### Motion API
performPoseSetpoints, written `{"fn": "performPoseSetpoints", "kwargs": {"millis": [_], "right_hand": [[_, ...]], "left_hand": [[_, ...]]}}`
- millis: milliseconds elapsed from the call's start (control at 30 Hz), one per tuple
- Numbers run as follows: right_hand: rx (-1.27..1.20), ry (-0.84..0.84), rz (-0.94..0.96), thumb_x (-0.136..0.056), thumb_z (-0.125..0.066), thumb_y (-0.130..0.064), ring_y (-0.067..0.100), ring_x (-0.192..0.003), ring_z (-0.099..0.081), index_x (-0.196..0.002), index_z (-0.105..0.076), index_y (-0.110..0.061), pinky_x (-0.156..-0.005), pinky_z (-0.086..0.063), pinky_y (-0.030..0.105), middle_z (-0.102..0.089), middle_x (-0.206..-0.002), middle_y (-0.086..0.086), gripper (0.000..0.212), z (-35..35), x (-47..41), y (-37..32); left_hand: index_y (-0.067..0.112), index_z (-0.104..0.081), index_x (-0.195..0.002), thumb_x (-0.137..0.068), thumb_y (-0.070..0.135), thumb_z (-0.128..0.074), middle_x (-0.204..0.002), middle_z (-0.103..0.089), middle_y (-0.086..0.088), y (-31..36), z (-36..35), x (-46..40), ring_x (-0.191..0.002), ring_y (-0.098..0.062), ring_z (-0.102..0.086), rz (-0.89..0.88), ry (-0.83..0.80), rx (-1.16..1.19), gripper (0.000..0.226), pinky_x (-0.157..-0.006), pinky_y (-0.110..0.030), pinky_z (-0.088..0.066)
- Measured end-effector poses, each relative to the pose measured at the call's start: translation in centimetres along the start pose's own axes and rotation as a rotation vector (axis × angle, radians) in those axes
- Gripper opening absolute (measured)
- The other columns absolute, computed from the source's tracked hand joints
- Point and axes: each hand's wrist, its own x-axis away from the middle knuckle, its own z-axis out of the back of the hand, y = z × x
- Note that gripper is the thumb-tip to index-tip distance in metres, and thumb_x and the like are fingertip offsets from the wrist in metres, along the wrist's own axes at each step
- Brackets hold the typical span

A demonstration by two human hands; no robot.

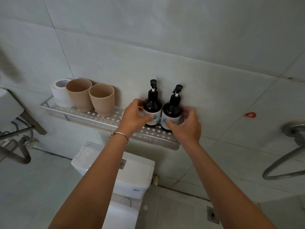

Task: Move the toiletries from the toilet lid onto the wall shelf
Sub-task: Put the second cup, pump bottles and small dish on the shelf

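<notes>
Two dark pump bottles with white labels stand side by side on the right half of the perforated metal wall shelf (105,118). My left hand (134,115) grips the left bottle (152,104), thumb across its label. My right hand (184,124) curls round the right bottle (172,109) from the right. Two beige cups (79,93) (101,99) and a toilet paper roll (58,93) stand upright on the shelf's left half. The white toilet tank (132,172) sits below the shelf; what shows of the toilet lid (120,215) between my arms is bare.
A tiled wall backs the shelf. A shower valve with a grey hose (290,164) hangs at the right. A sink edge with pipes (14,123) is at the left. A floor drain (212,214) lies at the lower right.
</notes>
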Motion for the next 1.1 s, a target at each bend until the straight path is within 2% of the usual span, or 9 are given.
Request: {"fn": "performPoseSetpoints", "kwargs": {"millis": [67,133,267,367,500,700,833,1100], "right_hand": [[-0.001,-0.021,0.021,-0.057,-0.079,-0.049,0.016,-0.099,-0.060,-0.109,-0.049,-0.035,-0.088,-0.050,0.046,-0.061,-0.107,-0.011,0.061,0.1,0.1,0.2],[-0.003,-0.008,0.034,-0.055,-0.081,-0.051,0.015,-0.100,-0.060,-0.107,-0.049,-0.035,-0.089,-0.050,0.046,-0.060,-0.106,-0.013,0.064,0.2,0.1,0.1],[0.039,0.012,0.010,-0.052,-0.085,-0.051,0.014,-0.100,-0.059,-0.110,-0.049,-0.029,-0.093,-0.043,0.039,-0.061,-0.106,-0.011,0.073,0.3,-0.1,-0.1],[0.087,-0.014,0.050,-0.060,-0.083,-0.046,0.014,-0.104,-0.056,-0.113,-0.049,-0.027,-0.094,-0.036,0.034,-0.060,-0.109,-0.012,0.066,0.6,-0.2,0.2],[0.116,-0.018,0.078,-0.060,-0.083,-0.048,0.015,-0.107,-0.055,-0.116,-0.048,-0.029,-0.095,-0.037,0.037,-0.060,-0.113,-0.011,0.068,0.8,-0.1,0.3],[0.159,0.004,0.087,-0.062,-0.082,-0.049,0.018,-0.104,-0.053,-0.113,-0.054,-0.028,-0.088,-0.031,0.032,-0.061,-0.107,-0.009,0.062,0.9,0.1,0.1],[0.174,0.023,0.073,-0.063,-0.081,-0.050,0.018,-0.106,-0.051,-0.113,-0.054,-0.027,-0.092,-0.032,0.033,-0.062,-0.109,-0.009,0.062,1.0,0.4,-0.1],[0.167,0.047,0.037,-0.063,-0.081,-0.048,0.019,-0.109,-0.049,-0.113,-0.054,-0.026,-0.097,-0.036,0.036,-0.061,-0.110,-0.009,0.060,1.1,0.8,-0.3]], "left_hand": [[0.013,-0.050,-0.125,-0.074,0.022,-0.080,-0.124,-0.060,-0.002,0.2,0.5,-0.1,-0.112,-0.017,-0.056,-0.030,-0.093,-0.005,0.060,-0.095,-0.033,-0.046],[0.013,-0.046,-0.129,-0.074,0.023,-0.080,-0.126,-0.056,0.000,0.5,0.7,-0.2,-0.114,-0.015,-0.054,-0.044,-0.150,-0.010,0.065,-0.092,-0.028,-0.044],[0.012,-0.048,-0.121,-0.064,0.028,-0.086,-0.115,-0.056,0.004,1.0,0.1,-0.1,-0.099,-0.009,-0.051,-0.025,-0.054,-0.020,0.071,-0.082,-0.022,-0.039],[0.011,-0.049,-0.121,-0.066,0.027,-0.085,-0.119,-0.059,0.000,0.7,0.0,-0.2,-0.101,-0.010,-0.052,-0.029,-0.051,-0.040,0.067,-0.084,-0.023,-0.040],[0.013,-0.048,-0.126,-0.069,0.027,-0.084,-0.125,-0.058,0.000,0.5,0.5,-0.4,-0.113,-0.015,-0.054,-0.049,-0.119,-0.053,0.069,-0.090,-0.024,-0.041],[0.014,-0.051,-0.121,-0.066,0.027,-0.086,-0.118,-0.062,0.001,0.1,0.3,-0.4,-0.102,-0.012,-0.058,-0.046,-0.114,-0.088,0.067,-0.085,-0.026,-0.046],[0.015,-0.051,-0.120,-0.066,0.027,-0.086,-0.116,-0.062,0.002,0.2,0.4,-0.6,-0.097,-0.010,-0.057,-0.046,-0.135,-0.083,0.066,-0.084,-0.026,-0.047],[0.014,-0.050,-0.122,-0.067,0.028,-0.085,-0.119,-0.060,0.000,0.5,0.1,-0.2,-0.099,-0.010,-0.056,-0.081,-0.145,-0.079,0.067,-0.086,-0.026,-0.047]]}}
